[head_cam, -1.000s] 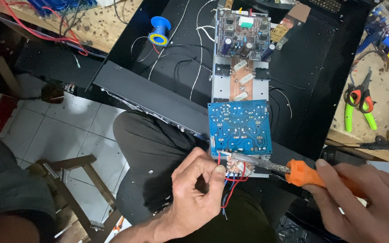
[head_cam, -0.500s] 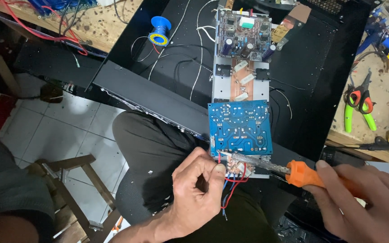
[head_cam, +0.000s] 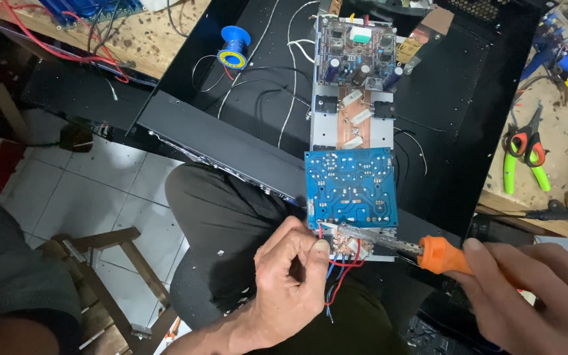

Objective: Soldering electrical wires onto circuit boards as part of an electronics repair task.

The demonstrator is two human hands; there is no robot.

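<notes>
My left hand [head_cam: 290, 279] pinches a red wire [head_cam: 340, 275] at the near edge of a blue circuit board [head_cam: 351, 189]. My right hand [head_cam: 539, 294] grips the orange handle of a soldering iron [head_cam: 443, 255]. Its metal tip [head_cam: 356, 231] lies across the board's near edge, close to my left fingertips. Red and blue wires hang down below the board over my lap. Beyond the blue board, a metal plate [head_cam: 351, 125] carries a brown board and a darker board with capacitors, all resting on an open black metal chassis [head_cam: 468, 112].
A blue solder spool [head_cam: 234, 47] lies on the chassis at the far left among white and black wires. Scissors with green and orange handles [head_cam: 522, 152] sit on the wooden bench at right. A wooden stool [head_cam: 110, 263] stands on the tiled floor at left.
</notes>
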